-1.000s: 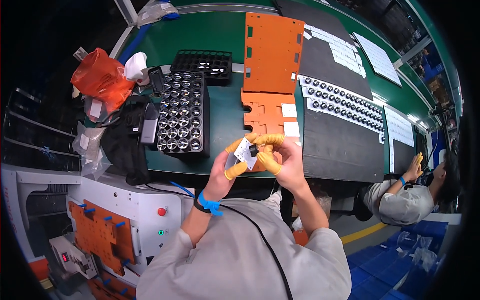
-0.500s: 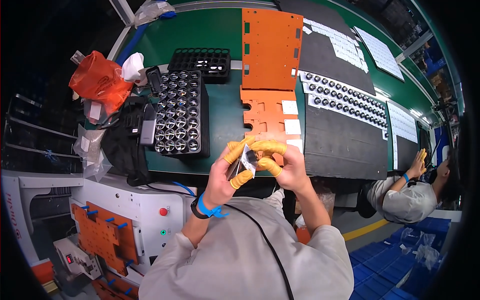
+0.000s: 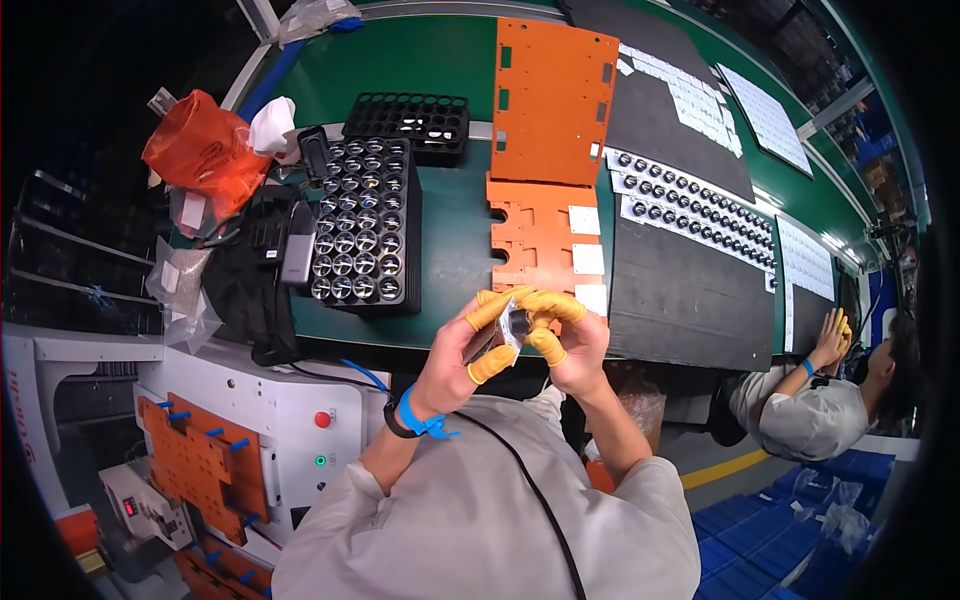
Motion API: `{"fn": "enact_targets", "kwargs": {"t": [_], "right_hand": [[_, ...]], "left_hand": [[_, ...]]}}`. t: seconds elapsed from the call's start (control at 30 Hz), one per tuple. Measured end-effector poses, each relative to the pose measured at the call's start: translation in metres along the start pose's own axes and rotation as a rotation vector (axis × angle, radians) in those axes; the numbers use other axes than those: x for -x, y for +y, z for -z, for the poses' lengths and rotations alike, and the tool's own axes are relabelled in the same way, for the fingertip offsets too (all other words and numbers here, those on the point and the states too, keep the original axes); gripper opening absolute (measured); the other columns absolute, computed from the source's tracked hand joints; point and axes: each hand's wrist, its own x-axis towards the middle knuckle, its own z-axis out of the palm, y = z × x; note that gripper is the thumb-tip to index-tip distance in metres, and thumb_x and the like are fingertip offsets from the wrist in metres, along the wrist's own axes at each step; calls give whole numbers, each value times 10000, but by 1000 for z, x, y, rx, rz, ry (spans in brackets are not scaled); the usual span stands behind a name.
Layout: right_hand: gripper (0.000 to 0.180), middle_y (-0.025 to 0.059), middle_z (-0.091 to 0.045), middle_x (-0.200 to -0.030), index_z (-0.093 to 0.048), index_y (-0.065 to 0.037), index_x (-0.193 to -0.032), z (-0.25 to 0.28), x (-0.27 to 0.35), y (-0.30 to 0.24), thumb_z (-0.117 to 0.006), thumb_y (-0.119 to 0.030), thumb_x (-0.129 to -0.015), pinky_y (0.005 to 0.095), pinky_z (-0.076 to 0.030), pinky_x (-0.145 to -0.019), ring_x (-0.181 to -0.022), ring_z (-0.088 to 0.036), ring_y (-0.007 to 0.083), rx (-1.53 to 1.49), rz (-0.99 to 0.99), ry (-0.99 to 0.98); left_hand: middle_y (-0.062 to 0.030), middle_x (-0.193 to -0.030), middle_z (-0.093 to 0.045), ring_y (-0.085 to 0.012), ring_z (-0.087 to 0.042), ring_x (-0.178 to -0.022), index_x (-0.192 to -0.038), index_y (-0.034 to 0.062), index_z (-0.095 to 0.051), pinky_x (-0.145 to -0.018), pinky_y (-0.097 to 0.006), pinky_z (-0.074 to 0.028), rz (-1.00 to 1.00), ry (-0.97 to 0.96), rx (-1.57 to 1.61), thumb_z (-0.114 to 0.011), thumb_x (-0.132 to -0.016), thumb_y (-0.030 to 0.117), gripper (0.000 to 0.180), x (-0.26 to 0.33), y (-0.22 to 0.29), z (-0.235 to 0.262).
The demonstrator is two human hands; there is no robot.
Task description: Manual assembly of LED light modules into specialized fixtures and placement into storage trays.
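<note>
Both hands, in yellow finger cots, meet just over the near edge of the green bench. My left hand point(image 3: 452, 362) is closed on a thin white plate point(image 3: 507, 335), tilted steeply between thumb and fingers. A small black round part point(image 3: 520, 321) sits against the plate's face, and my right hand point(image 3: 578, 352) pinches around it with thumb and fingers. Whether the part is fixed to the plate I cannot tell. Just beyond the hands lies an orange fixture point(image 3: 518, 240) with several white square plates point(image 3: 586, 259) along its right side. Its orange panel point(image 3: 553, 105) extends behind.
At left stands a stacked black tray point(image 3: 411, 250) of shiny round cups, with another black tray point(image 3: 456, 150) behind. A grey box point(image 3: 297, 258) and orange bag point(image 3: 198, 150) are farther left. On the right, a black board point(image 3: 690, 300) bears white strips with black parts. A co-worker point(image 3: 815, 405) sits at right.
My right fingers have closed in more tightly around the black part, and the plate has turned slightly. The whole view has shifted a little. The co-worker's hands have moved slightly.
</note>
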Motion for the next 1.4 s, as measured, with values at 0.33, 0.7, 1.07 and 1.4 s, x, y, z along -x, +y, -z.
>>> {"fn": "enact_targets", "kwargs": {"t": [0.33, 0.7, 1.07, 1.4], "right_hand": [[430, 71, -666, -1116, -602, 68, -1271, -3, 12, 6, -756, -168, -947, 273, -534, -789, -906, -598, 116, -10, -81, 13], [531, 80, -585, -1051, -723, -67, -1250, 5, -14, -13, -861, -159, -745, 357, -462, -835, -969, -537, 255, 477, 150, -88], [320, 135, -596, -1103, -750, -29, -1148, 19, -7, 8, -762, -168, -859, 392, -466, -931, -1065, -567, 291, 539, 44, 125], [326, 123, -553, -1249, -685, 17, -1257, 34, -6, 18, -573, -200, -1041, 357, -453, -990, -1107, -558, 250, 262, -133, 39]], "left_hand": [[-116, -1395, -478, -198, -502, -1316, -1454, -94, -443, -1122, -314, -386, 18, 14, 21, -664, -983, 119, 562, 2, -14, 2], [-11, -1073, -642, -41, -521, -866, -1328, -7, -572, -695, -208, -406, 292, 214, 482, -579, -1041, 272, 401, 7, -26, -7], [-32, -1157, -659, -76, -648, -957, -1255, -8, -636, -811, -243, -557, 232, 328, 179, -679, -1003, 240, 356, -21, -46, -17], [-85, -911, -612, -204, -623, -822, -1024, -57, -665, -761, -291, -504, -213, 432, -604, -741, -912, 96, 205, -55, -54, -21]]}}
